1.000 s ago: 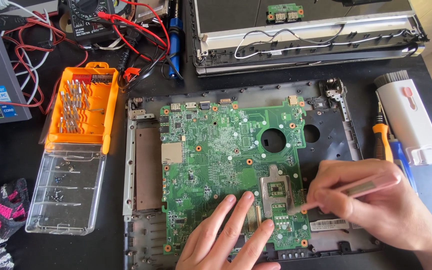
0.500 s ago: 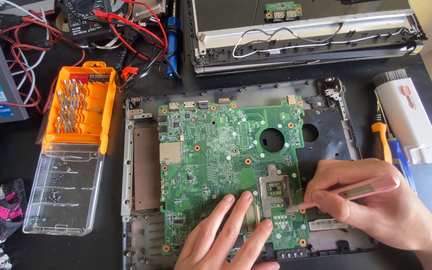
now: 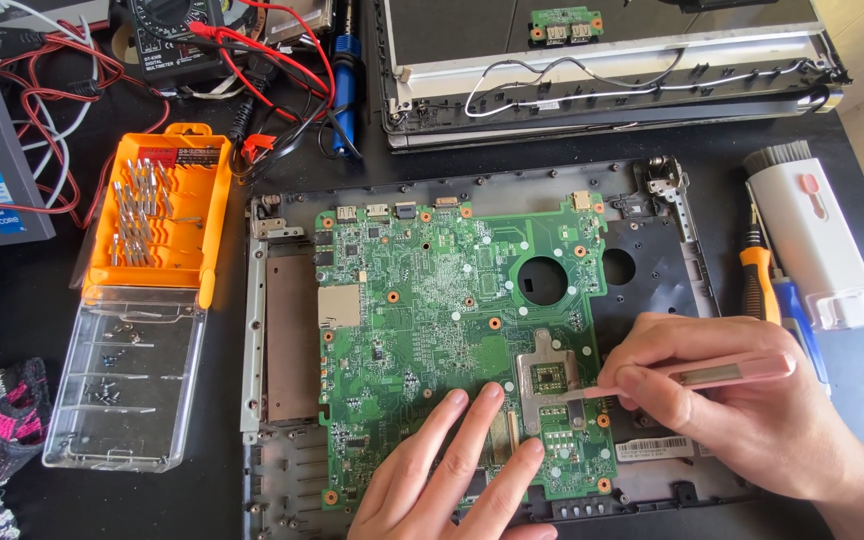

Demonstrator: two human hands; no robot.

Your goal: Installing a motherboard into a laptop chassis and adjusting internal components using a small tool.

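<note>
A green laptop motherboard lies in a grey bottom case. My left hand rests flat on the board's lower edge, fingers spread, holding nothing. My right hand grips a slim pink tool like a pen. The tool's tip touches the board just right of the square chip in the metal socket frame.
An orange bit case with a clear lid lies left. A multimeter with red leads and a laptop lid assembly are at the back. A white brush tool and an orange screwdriver lie right.
Both hands have stayed almost still; the pink tool's tip has only shifted slightly beside the socket.
</note>
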